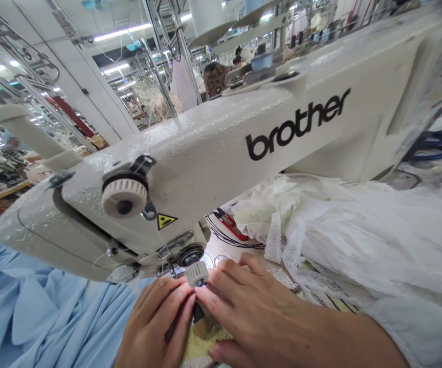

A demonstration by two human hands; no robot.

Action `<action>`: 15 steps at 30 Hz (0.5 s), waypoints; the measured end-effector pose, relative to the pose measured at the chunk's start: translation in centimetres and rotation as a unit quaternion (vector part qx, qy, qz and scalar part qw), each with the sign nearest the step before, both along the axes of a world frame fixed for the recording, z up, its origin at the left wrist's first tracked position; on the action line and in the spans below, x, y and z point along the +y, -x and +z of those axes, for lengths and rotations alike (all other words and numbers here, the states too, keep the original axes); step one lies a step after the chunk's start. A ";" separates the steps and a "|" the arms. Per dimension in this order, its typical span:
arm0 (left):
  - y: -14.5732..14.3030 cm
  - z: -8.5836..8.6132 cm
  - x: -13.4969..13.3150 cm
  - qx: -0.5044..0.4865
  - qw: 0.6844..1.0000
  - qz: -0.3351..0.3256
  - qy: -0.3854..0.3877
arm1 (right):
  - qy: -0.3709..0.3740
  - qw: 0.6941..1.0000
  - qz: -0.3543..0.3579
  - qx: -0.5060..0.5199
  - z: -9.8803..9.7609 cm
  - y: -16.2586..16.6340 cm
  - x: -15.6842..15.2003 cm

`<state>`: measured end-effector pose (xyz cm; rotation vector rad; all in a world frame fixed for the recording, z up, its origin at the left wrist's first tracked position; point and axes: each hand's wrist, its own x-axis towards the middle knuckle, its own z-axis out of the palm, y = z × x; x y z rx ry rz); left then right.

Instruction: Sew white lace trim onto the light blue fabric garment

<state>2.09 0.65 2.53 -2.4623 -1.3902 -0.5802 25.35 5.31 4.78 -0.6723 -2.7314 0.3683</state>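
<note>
A cream "brother" sewing machine (213, 148) fills the middle of the view, its head low at the left. Under the head, both hands meet at the needle area. My left hand (155, 327) lies with fingers together, fingertips pressed near a small dark part below the ribbed white knob (197, 274). My right hand (251, 312) lies beside it, fingers extended and pressed down on pale yellowish lace fabric (201, 345). The needle itself is hidden behind the fingers.
Light blue cloth (37, 312) is heaped at the lower left. White lace-trimmed fabric (359, 240) is piled at the right. Red-handled snips (230, 225) lie under the machine arm, blue-handled scissors (432, 145) at far right. Racks and another person sit in the background.
</note>
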 end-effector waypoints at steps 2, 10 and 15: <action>0.1 -0.1 0.0 0.008 1.000 -0.005 -0.008 | 0.003 1.000 -0.001 -0.005 -0.1 0.2 0.2; -0.6 0.0 0.5 -0.016 0.999 0.016 -0.031 | -0.006 1.000 0.006 -0.006 -0.2 0.4 0.4; -0.8 0.2 0.7 -0.005 0.999 0.014 -0.047 | -0.019 1.000 0.000 -0.004 0.0 0.4 0.4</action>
